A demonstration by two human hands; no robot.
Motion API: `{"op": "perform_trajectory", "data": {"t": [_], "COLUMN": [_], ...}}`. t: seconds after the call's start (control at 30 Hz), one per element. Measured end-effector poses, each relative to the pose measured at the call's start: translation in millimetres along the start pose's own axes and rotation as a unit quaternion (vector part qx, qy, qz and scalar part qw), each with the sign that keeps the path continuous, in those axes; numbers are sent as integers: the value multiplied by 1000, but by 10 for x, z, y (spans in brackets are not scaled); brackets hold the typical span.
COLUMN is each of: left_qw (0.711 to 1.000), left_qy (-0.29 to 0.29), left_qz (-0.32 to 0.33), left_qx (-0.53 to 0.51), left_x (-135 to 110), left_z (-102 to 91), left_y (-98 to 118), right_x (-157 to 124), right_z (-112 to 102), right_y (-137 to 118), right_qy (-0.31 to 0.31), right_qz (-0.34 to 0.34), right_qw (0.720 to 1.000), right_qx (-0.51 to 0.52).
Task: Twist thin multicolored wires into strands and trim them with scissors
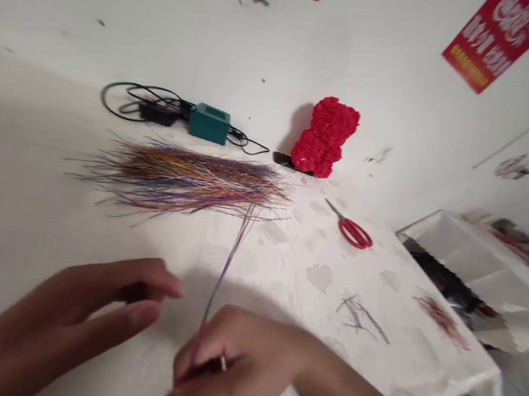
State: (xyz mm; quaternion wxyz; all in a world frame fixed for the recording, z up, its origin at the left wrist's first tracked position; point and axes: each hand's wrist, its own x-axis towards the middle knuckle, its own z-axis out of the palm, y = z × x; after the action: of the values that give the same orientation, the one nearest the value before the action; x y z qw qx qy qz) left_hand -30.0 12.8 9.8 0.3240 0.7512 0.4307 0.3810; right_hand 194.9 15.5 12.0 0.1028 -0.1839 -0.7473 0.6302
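Pinched in my right hand (237, 362) is a thin strand of twisted coloured wires (219, 278). It rises from my fingers, and its upper ends fan apart near the big pile. My left hand (125, 300) hovers to the left of the strand, thumb and fingers apart, with nothing between them. Beyond both hands lies a wide bundle of loose multicoloured wires (196, 180), spread sideways across the table. The strand's lower end is hidden in my right hand.
Red-handled scissors (354, 233) lie right of the bundle. Behind it stand a teal box (209, 123) with black cables (158, 106) and a red flowery figure (325, 137). Wire scraps (363, 317) and a reddish bunch (441, 320) lie near the table's right edge.
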Motion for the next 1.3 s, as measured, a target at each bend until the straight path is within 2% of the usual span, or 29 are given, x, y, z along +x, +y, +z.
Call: {"op": "perform_trajectory", "data": {"t": [0.1,0.2,0.33,0.47,0.57,0.7,0.8,1.0,1.3], "left_qw": [989,965,940,913,915,929,932,935,919], "left_qy": [-100,-154,-169,-182,-166,-101,-72,-58,-37], "left_qz": [-26,-62,-91,-116,-106,-75,-66,-56,-66], "left_qx": [-109,-205,-281,-346,-353,-348,-348,-346,-387], "left_x": [-19,-30,-49,-72,-75,-61,-51,-59,-28], "left_z": [-37,-45,-30,-51,-84,-140,-187,-219,-194], "left_y": [68,122,190,231,215,164,150,150,150], "right_x": [-15,-5,15,26,25,16,6,-5,12], "right_z": [86,166,233,241,228,228,250,292,237], "right_y": [-49,-117,-161,-105,-88,-104,-95,-71,-145], "right_qy": [-34,-27,-34,-53,-65,-83,-82,-57,-78], "right_qz": [6,41,51,40,46,43,58,84,82], "right_qw": [999,997,990,987,986,984,982,977,983], "right_qx": [-27,-66,-130,-146,-149,-153,-158,-188,-144]}}
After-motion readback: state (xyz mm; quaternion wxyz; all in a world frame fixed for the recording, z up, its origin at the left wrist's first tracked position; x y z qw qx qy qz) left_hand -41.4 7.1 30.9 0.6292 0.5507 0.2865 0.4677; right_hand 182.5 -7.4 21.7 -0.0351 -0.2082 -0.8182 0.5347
